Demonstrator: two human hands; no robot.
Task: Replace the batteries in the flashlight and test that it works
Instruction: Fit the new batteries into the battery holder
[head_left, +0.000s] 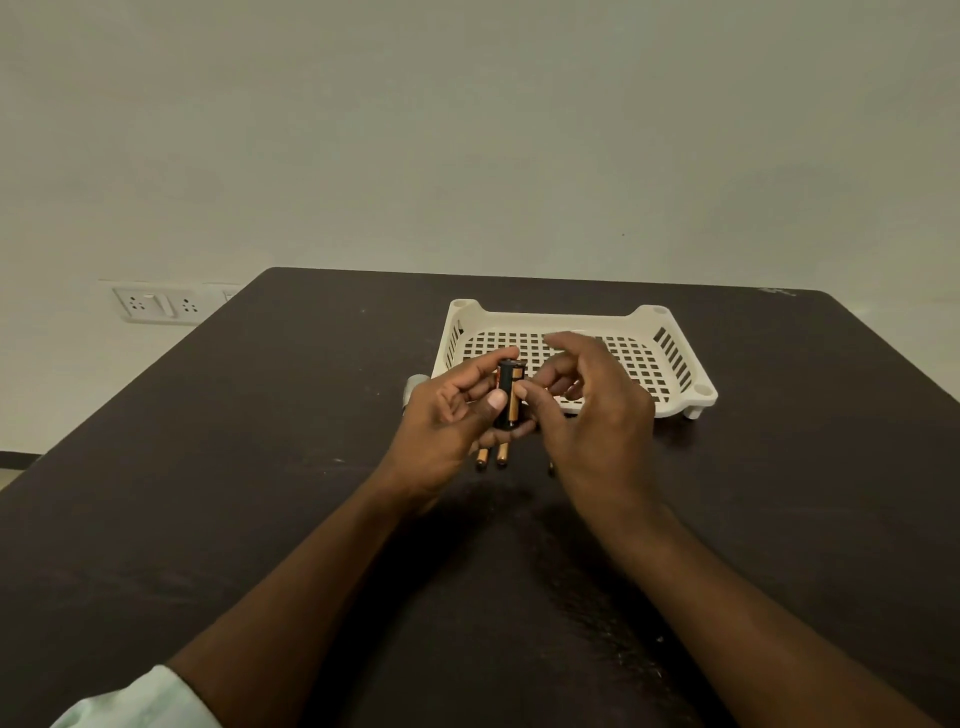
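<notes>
The left hand (447, 410) is curling its grip round a small black battery holder (506, 395), standing it upright with thumb in front and fingers behind. A copper-and-black battery (514, 397) is sitting in one of its slots. The right hand (587, 410) is pressing its thumb tip against that battery, the other fingers loosely spread and holding nothing I can make out.

Judging by this, the reloading is partway done: refitting the holder and testing the light are still waiting.

Two loose batteries (492, 454), smooth metallic cylinders, are lying on the dark matte bench (208, 467) just under the hands. A pale cylindrical part (415, 387), probably the flashlight body, is peeking out beyond the left hand. Beyond it, a cream plastic tray (644, 317) with a perforated grid floor is standing.
</notes>
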